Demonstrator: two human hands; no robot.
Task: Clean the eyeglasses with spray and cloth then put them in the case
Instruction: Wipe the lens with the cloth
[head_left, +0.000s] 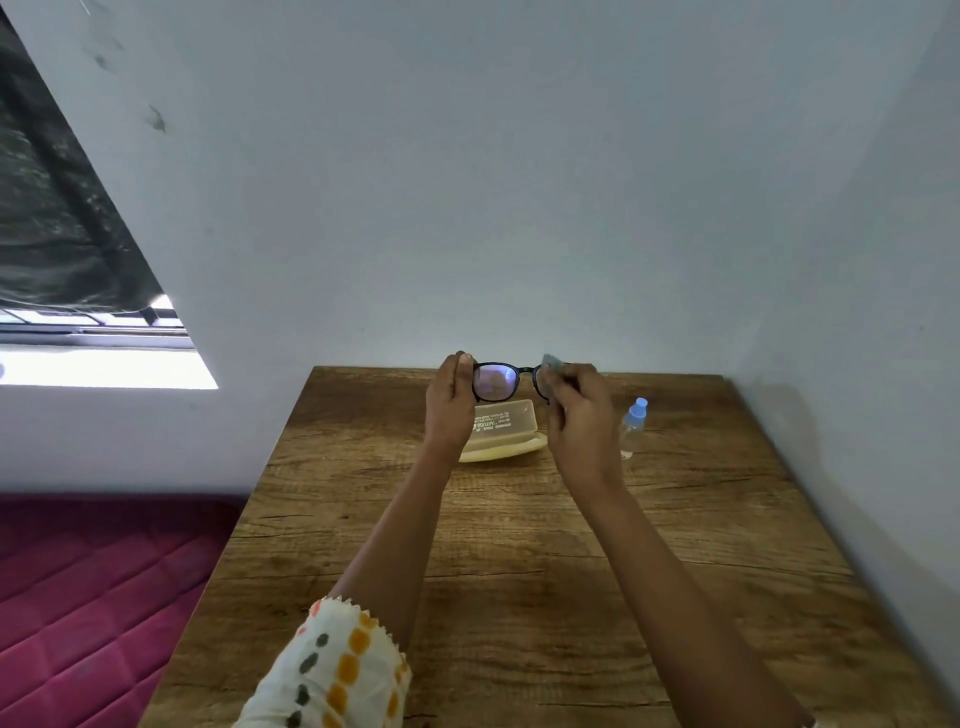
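Observation:
Black-framed eyeglasses (496, 382) are held up in the air above the far part of the wooden table (519, 545). My left hand (449, 402) grips the left end of the frame. My right hand (574, 402) covers the right lens and pinches a small grey-blue cloth (551, 361) against it; only a corner of the cloth shows. Below the glasses a pale yellow case (506, 434) lies open on the table. A small clear spray bottle (632, 426) with a light blue cap stands to the right of the case.
The table meets a white wall at its far edge and right side. A maroon quilted mattress (93, 597) lies left of the table. A window with a dark curtain (57, 218) is at the upper left.

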